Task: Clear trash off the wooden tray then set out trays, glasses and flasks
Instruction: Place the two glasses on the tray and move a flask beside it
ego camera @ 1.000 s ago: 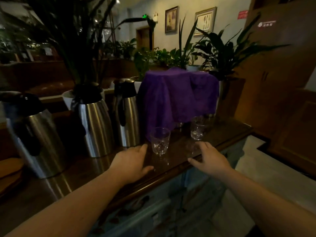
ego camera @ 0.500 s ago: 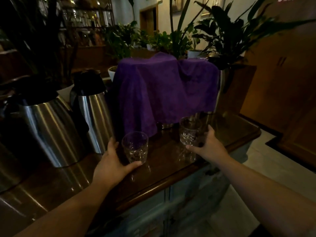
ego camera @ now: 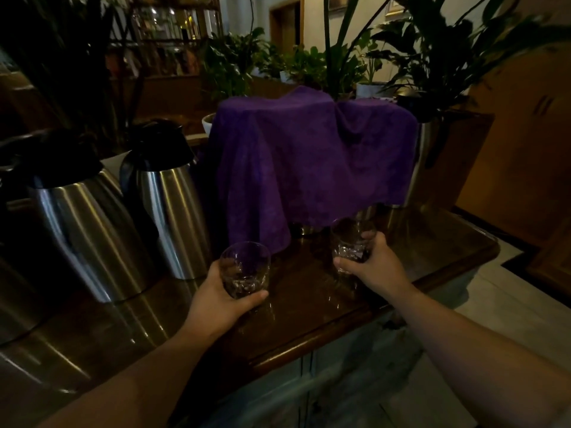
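Head view: left hand [ego camera: 221, 299] grips left glass [ego camera: 245, 268]; right hand [ego camera: 375, 267] grips right glass [ego camera: 352, 242], probably lifted.

The left grip [ego camera: 221, 296] wraps the left glass [ego camera: 245, 268] and the right grip [ego camera: 375, 267] wraps the right glass [ego camera: 352, 242], both low over the surface [ego camera: 309, 329] near its front edge. Left of the left grip stand 2 flasks, the near flask [ego camera: 83, 230] and the far flask [ego camera: 168, 202], side by side. Behind both grips hangs a draped cloth [ego camera: 309, 159]. Potted plants [ego camera: 426, 50] stand behind the cloth.
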